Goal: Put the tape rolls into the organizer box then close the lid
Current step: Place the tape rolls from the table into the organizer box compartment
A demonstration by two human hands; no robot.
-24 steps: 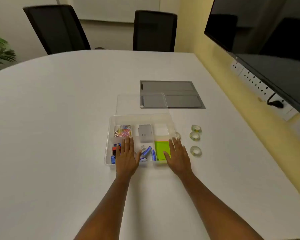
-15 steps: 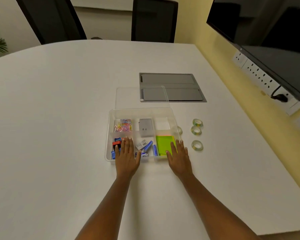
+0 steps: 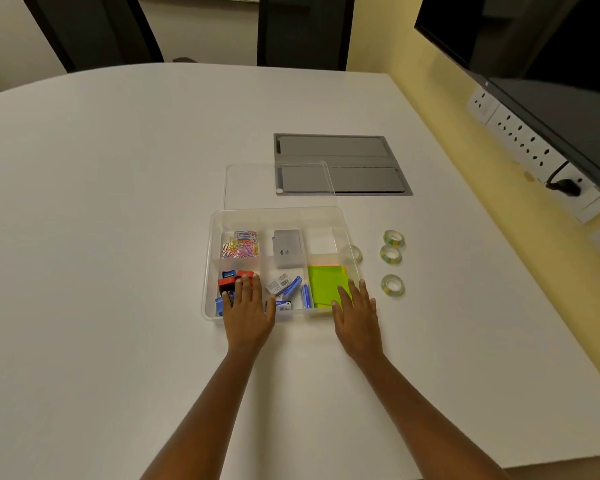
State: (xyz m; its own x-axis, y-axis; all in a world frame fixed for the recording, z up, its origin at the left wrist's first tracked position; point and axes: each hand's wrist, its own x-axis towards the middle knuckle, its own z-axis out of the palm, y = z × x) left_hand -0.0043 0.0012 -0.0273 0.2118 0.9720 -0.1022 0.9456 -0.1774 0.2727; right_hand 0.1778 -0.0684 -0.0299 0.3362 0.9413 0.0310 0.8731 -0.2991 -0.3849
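While both hands are laid flat at the near edge of the organizer box (image 3: 215, 216), nothing is gripped by either. The left hand (image 3: 248, 311) is spread palm down, fingers extended over the near left compartment, where red and blue clips (image 3: 230, 279) are seen. The right hand (image 3: 355, 315) is likewise spread open, its fingers over the green sticky notes (image 3: 326, 282) in the near right compartment. Coloured paper clips (image 3: 241, 244) are held in the far left compartment and a grey case (image 3: 287, 249) in the far middle one. The clear lid (image 3: 253, 185) is lying flat on the white table (image 3: 118, 237) just beyond the box, partly over a grey panel (image 3: 361, 150) set into the tabletop. Four tape rolls are seen on the table to the right of the box: one (image 3: 358, 253) just beside its right wall, two (image 3: 394, 238) (image 3: 390, 254) close together farther right, and one (image 3: 392, 285) nearer, beyond the right hand's fingertips. None is touched.
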